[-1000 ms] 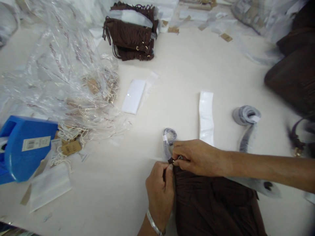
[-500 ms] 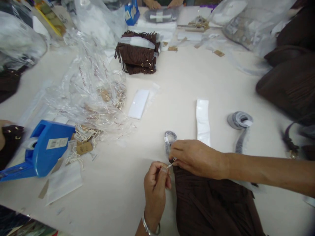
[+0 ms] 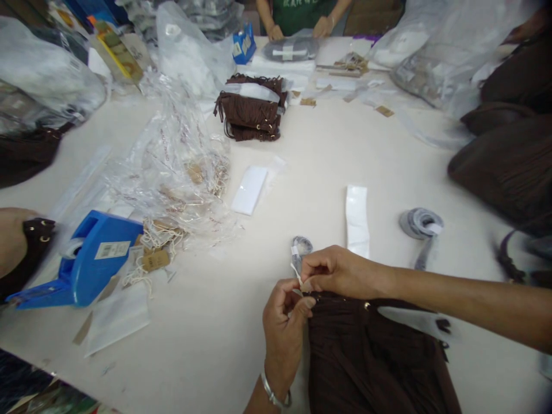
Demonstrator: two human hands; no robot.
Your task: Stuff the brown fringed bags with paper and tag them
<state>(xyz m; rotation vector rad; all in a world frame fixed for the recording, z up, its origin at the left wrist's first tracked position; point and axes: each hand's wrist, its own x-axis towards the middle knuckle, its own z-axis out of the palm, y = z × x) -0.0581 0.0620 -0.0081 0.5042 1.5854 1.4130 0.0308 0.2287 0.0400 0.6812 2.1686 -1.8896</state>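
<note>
A dark brown gathered bag [image 3: 371,356] with gold eyelets lies in front of me. At its upper left corner my left hand [image 3: 282,322], with a silver bangle at the wrist, pinches a thin white string [image 3: 297,275]. My right hand [image 3: 345,273] reaches in from the right, its fingertips closed on the same string against the left fingers. The string's lower part is hidden by the fingers. Just beyond them sits a wrapped strap coil [image 3: 302,246] with a white band. A larger wrapped coil [image 3: 416,223] rests farther right.
A blue tape dispenser [image 3: 101,253] stands left, beside strung brown tags [image 3: 156,260] and crumpled clear plastic [image 3: 172,172]. White strips [image 3: 357,218] lie on the table. A folded brown bag [image 3: 254,109] is farther back. Brown bags [image 3: 509,155] edge the right. Another person's hands [image 3: 322,27] work opposite.
The view has tilted up, showing more of the person opposite. My hands have come closer together, and the string now sticks up between the fingers instead of stretching between the hands.
</note>
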